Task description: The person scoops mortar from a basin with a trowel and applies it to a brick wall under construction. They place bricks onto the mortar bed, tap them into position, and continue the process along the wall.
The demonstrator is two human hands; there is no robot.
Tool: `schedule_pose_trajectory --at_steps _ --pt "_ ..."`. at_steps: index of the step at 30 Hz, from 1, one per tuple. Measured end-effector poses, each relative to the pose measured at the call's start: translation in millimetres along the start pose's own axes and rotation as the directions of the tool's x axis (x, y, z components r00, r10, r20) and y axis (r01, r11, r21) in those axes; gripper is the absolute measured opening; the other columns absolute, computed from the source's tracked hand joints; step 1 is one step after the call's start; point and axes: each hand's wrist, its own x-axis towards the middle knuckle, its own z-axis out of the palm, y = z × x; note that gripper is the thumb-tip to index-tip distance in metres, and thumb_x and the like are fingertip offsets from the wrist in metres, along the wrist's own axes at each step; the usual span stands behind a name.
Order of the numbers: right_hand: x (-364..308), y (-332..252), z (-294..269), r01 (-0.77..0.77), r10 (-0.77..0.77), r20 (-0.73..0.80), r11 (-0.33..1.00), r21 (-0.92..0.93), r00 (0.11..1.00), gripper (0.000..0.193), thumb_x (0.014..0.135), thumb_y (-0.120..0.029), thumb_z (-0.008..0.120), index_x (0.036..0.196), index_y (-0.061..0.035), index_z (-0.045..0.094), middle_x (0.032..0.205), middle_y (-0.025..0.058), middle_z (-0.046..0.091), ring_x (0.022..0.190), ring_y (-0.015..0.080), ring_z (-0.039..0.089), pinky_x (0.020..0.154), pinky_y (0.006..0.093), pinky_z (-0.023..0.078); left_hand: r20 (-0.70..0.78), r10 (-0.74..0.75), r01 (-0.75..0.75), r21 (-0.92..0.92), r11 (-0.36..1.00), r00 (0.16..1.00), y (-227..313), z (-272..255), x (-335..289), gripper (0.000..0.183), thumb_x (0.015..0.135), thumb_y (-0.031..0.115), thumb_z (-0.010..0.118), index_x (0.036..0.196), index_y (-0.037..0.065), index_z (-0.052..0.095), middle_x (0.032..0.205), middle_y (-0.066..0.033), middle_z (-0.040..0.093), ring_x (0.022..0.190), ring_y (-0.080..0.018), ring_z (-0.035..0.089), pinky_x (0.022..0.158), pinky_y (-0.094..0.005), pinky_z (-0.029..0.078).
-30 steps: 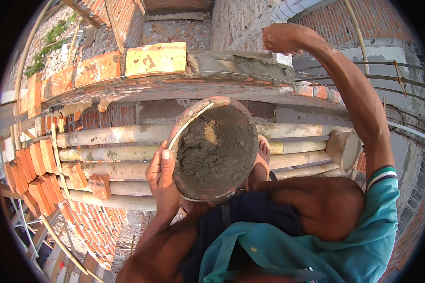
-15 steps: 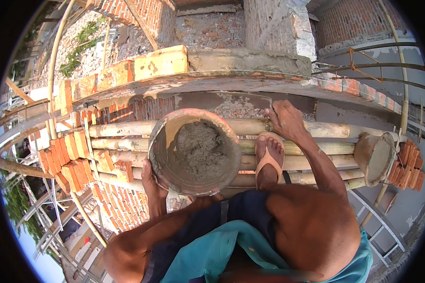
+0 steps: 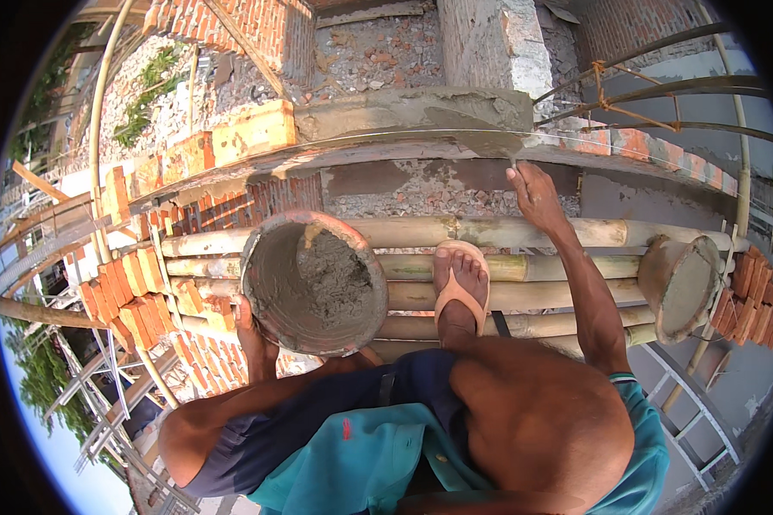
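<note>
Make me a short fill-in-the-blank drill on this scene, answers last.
The left hand touches a bucket whose mortar is coloured ____.
The right hand is to the ____ of the bucket.
The sandal rests on poles of ____.
The yellowish brick lies ____ of the spread mortar.

Missing words: grey; right; bamboo; left.

The right arm (image 3: 594,300) stretches toward the far right, right hand (image 3: 537,196) curled tight, while the left hand (image 3: 258,348) sits near left, thumb (image 3: 243,312) pointing far!
</note>
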Motion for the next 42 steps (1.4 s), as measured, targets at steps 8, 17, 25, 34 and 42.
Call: schedule_pose_trajectory --at_steps 8,17,25,34,42 --pt "-28 58 -75 -0.158 0.153 0.081 0.985 0.063 0.985 0.045 0.112 -0.037 0.049 0.096 0.0036 0.055 0.083 0.0219 0.056 0.077 0.0414 0.054 0.074 0.0478 0.045 0.057 -0.039 0.041 -0.026 0.999 0.998 2 -13 -1 0.058 0.109 0.043 0.056 0.149 0.002 0.049 0.144 -0.0145 0.060 0.129 -0.0295 0.062 0.108 -0.0461 0.054" --pt "-68 88 -112 -0.119 0.074 -0.132 0.917 -0.382 0.989 0.044 0.112 -0.036 0.050 0.091 0.0014 0.052 0.083 0.0231 0.055 0.082 0.0465 0.053 0.072 0.0531 0.041 -0.205 -0.019 0.035 0.072 0.997 0.979 18 -95 -7 0.063 0.110 0.058 0.045 0.151 0.010 0.051 0.114 -0.0022 0.066 0.100 -0.0138 0.064 0.079 -0.0305 0.053" --pt "-84 -12 -104 0.015 -0.005 0.039 0.967 -0.254 0.999 0.035 0.114 -0.026 0.046 0.100 0.0048 0.055 0.082 0.0171 0.049 0.073 0.0323 0.046 0.069 0.0431 0.042 -0.666 0.189 0.089 0.359 0.929 0.722 50 -195 -20 0.067 0.102 0.036 0.070 0.153 0.000 0.045 0.128 -0.0175 0.064 0.106 -0.0240 0.064 0.081 -0.0367 0.057" --pt "-15 -240 -26 0.577 -0.418 0.464 0.769 -0.277 0.781 0.019 0.096 -0.009 0.070 0.105 0.0045 0.061 0.093 0.0174 0.062 0.079 0.0383 0.062 0.067 0.0511 0.049 -0.507 0.377 0.077 0.669 0.739 0.775 73 -253 71 0.092 0.095 0.040 0.078 0.160 -0.007 0.032 0.161 -0.0304 0.041 0.153 -0.0377 0.036 0.125 -0.0473 0.032" --pt "16 -335 5 0.727 -0.398 0.618 0.485 -0.486 0.678 0.019 0.096 -0.019 0.070 0.095 -0.0010 0.063 0.085 0.0141 0.057 0.080 0.0354 0.060 0.069 0.0480 0.046 -0.519 0.799 0.358 0.839 0.409 0.303 169 -369 103 0.079 0.083 0.034 0.089 0.136 -0.013 0.053 0.135 -0.0337 0.062 0.128 -0.0408 0.062 0.106 -0.0438 0.050"
